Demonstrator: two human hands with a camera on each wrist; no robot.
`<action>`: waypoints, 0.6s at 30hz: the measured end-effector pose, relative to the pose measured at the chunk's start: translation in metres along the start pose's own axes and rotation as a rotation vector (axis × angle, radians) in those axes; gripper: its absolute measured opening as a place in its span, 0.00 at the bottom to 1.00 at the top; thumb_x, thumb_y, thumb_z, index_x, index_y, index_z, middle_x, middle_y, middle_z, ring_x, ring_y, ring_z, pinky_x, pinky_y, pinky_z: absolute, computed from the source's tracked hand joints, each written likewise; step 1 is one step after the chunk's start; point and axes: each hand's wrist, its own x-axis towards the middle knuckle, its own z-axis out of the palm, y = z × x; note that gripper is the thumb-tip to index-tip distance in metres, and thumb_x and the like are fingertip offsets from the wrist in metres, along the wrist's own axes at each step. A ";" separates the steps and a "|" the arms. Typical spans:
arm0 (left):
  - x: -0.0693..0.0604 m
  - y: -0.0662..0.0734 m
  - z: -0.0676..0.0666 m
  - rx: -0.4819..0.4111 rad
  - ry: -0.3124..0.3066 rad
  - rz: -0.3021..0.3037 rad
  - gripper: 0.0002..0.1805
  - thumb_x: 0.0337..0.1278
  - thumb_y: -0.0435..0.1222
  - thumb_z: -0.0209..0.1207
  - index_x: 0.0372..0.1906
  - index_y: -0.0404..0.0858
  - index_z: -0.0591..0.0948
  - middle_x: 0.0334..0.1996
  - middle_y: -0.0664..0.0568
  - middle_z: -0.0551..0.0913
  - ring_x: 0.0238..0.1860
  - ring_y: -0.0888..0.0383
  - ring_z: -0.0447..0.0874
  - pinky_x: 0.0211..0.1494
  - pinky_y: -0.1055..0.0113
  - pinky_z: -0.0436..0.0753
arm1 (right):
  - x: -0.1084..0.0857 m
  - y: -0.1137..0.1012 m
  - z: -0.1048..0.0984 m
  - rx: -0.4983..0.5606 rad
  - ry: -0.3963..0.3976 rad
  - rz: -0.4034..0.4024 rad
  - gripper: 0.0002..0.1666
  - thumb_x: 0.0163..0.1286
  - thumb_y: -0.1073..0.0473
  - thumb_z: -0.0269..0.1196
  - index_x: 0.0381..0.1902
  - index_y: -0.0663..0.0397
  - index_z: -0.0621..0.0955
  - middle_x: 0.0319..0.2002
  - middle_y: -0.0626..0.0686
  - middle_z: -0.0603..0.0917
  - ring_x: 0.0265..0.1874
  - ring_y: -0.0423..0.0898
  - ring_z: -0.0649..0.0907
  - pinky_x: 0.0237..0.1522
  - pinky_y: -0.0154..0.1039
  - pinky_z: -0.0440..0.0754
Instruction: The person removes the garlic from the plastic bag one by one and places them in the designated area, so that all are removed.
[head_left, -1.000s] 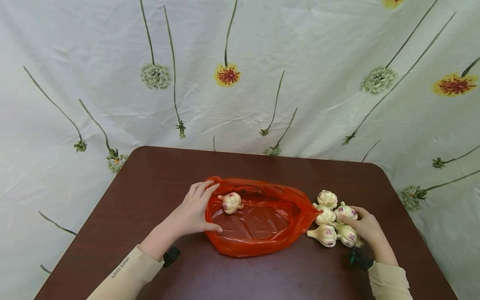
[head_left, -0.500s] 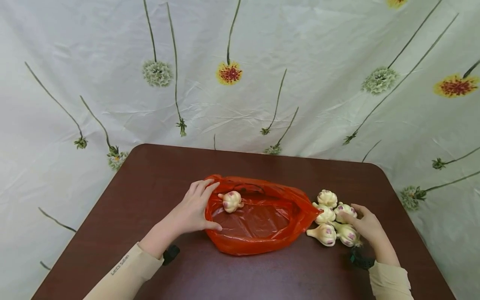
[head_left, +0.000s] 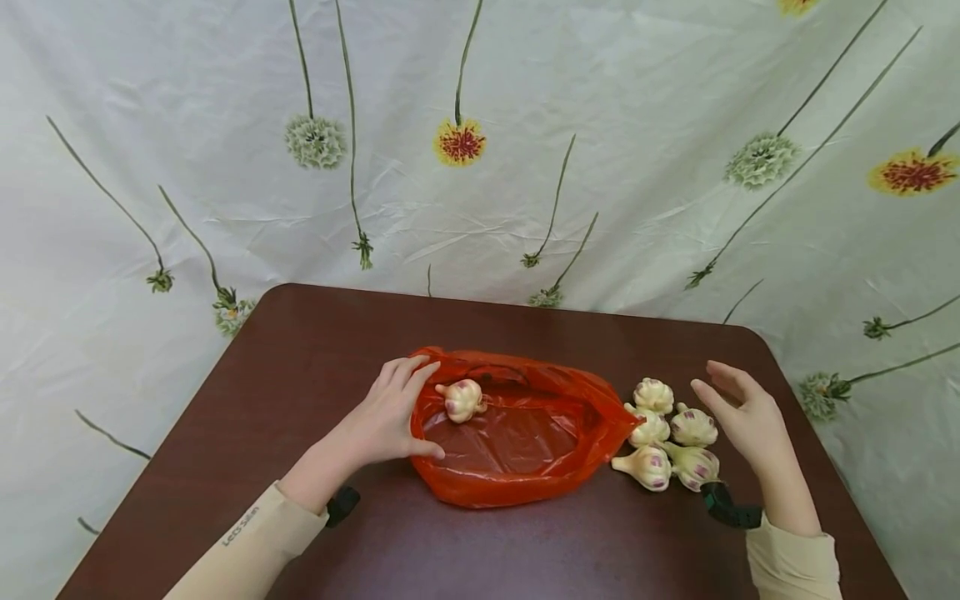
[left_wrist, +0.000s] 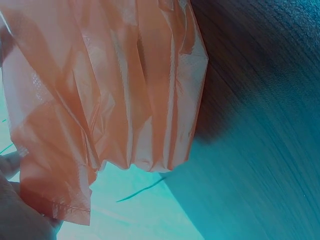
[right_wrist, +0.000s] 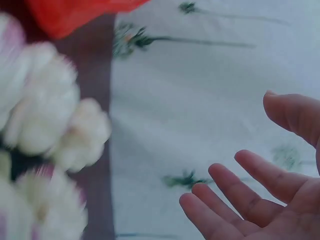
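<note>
A red plastic bag (head_left: 517, 492) lies on the table with its mouth spread wide. My left hand (head_left: 382, 417) holds its left end, thumb and fingers curved over the rim; in the left wrist view the bag's creased side (left_wrist: 135, 95) covers part of that hand. Inside the bag's mouth, near the left end, sits one garlic bulb (head_left: 462, 401). Several more garlic bulbs (head_left: 693, 426) lie clustered just right of the bag. My right hand (head_left: 753, 417) hovers beside them with nothing in it, fingers apart; the right wrist view shows its spread fingers (right_wrist: 250, 200).
The dark brown table (head_left: 337, 325) has rounded far corners. Behind it hangs a pale cloth (head_left: 637, 208) printed with flowers. A dark strap (head_left: 727, 508) with a small device sits on my right wrist, close to the nearest bulbs.
My right hand has left the garlic bulb it was touching and has risen up and to the right. The left hand, the bag and the bulbs look the same.
</note>
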 end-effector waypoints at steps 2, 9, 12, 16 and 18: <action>0.000 0.000 0.000 -0.003 0.001 0.000 0.62 0.28 0.53 0.80 0.71 0.31 0.63 0.69 0.33 0.62 0.66 0.37 0.58 0.67 0.38 0.67 | -0.003 -0.014 -0.001 0.017 0.002 -0.047 0.42 0.74 0.40 0.54 0.75 0.59 0.60 0.71 0.69 0.65 0.68 0.67 0.67 0.60 0.57 0.74; 0.001 0.000 -0.001 -0.004 0.004 0.004 0.61 0.29 0.54 0.79 0.71 0.31 0.63 0.69 0.34 0.62 0.67 0.37 0.58 0.68 0.39 0.67 | -0.008 -0.061 0.010 0.074 -0.026 -0.184 0.35 0.74 0.44 0.58 0.72 0.54 0.67 0.69 0.62 0.71 0.65 0.60 0.75 0.46 0.14 0.71; 0.000 0.000 -0.001 -0.006 0.012 0.011 0.62 0.28 0.53 0.80 0.71 0.31 0.63 0.69 0.34 0.62 0.67 0.37 0.57 0.68 0.39 0.67 | -0.009 -0.081 0.022 0.110 -0.062 -0.233 0.33 0.73 0.46 0.59 0.70 0.52 0.70 0.68 0.58 0.73 0.64 0.57 0.77 0.51 0.20 0.75; 0.000 0.001 -0.001 -0.010 0.020 0.019 0.62 0.27 0.53 0.80 0.70 0.31 0.63 0.69 0.34 0.62 0.66 0.37 0.58 0.68 0.39 0.67 | -0.007 -0.107 0.046 0.181 -0.136 -0.315 0.28 0.71 0.52 0.63 0.66 0.53 0.73 0.66 0.56 0.75 0.63 0.54 0.79 0.58 0.39 0.79; 0.000 0.001 0.000 -0.013 0.024 0.024 0.62 0.27 0.53 0.80 0.70 0.30 0.63 0.69 0.33 0.62 0.66 0.37 0.58 0.68 0.39 0.66 | -0.005 -0.118 0.060 0.198 -0.175 -0.363 0.27 0.70 0.54 0.64 0.64 0.53 0.75 0.64 0.56 0.77 0.62 0.54 0.79 0.61 0.45 0.78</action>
